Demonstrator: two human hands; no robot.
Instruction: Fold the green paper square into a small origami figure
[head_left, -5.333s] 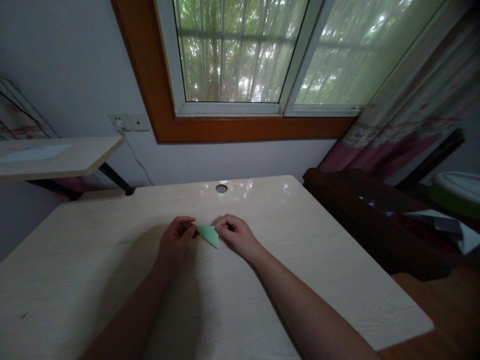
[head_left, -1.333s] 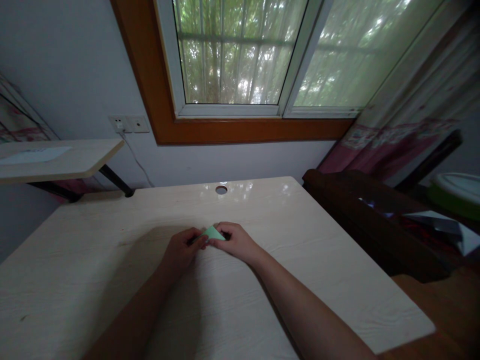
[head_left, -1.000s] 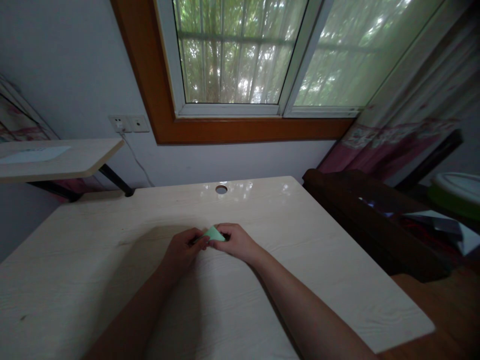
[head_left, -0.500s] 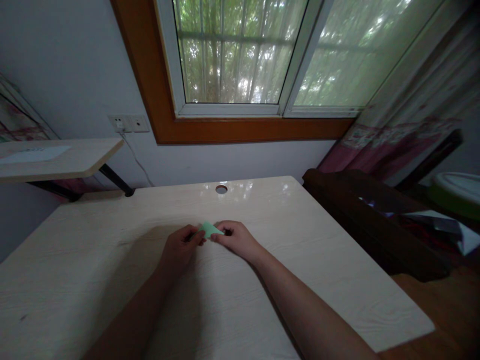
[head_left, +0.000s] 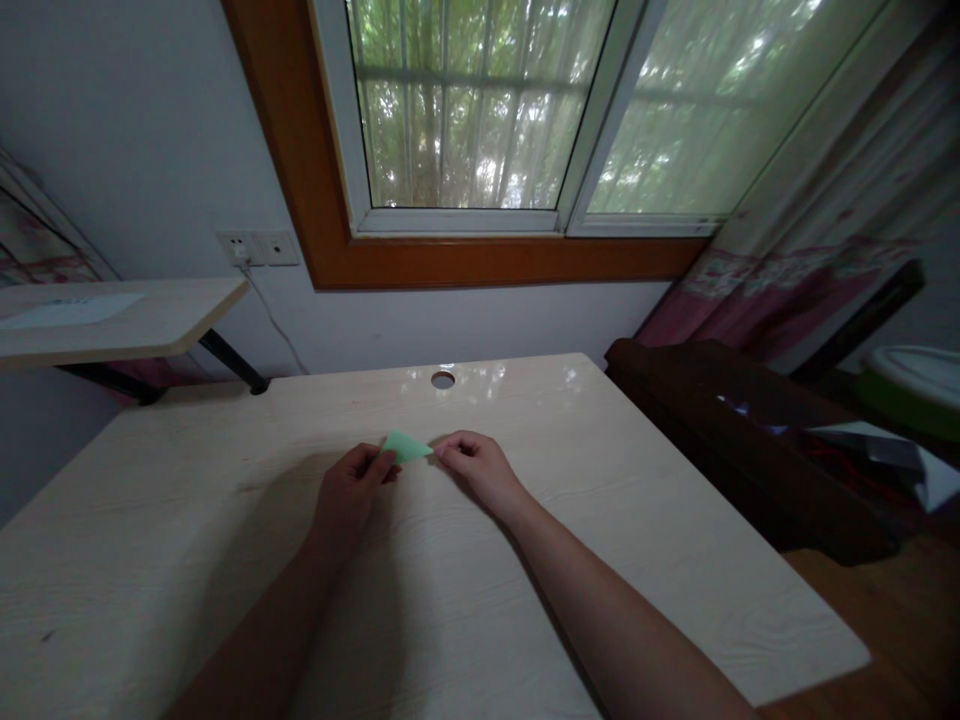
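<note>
A small piece of light green paper (head_left: 406, 447), triangular in outline, is held above the pale wooden desk (head_left: 480, 580). My left hand (head_left: 356, 487) pinches its left end between thumb and fingers. At the paper's pointed right tip, my right hand (head_left: 480, 470) has its thumb and fingertips closed together on the corner. The left fingers partly cover the paper's left side.
A round cable hole (head_left: 443, 380) lies near the desk's back edge. On the left stands a raised shelf (head_left: 172, 320) on black legs, with a white sheet (head_left: 71, 311). A cord hangs from the wall socket (head_left: 240, 249). Dark wooden furniture (head_left: 705, 420) stands at the right.
More of the green paper shows, its tip now pointing right. My right fingers have slid to that tip and closed up, while my left hand has shifted slightly left.
</note>
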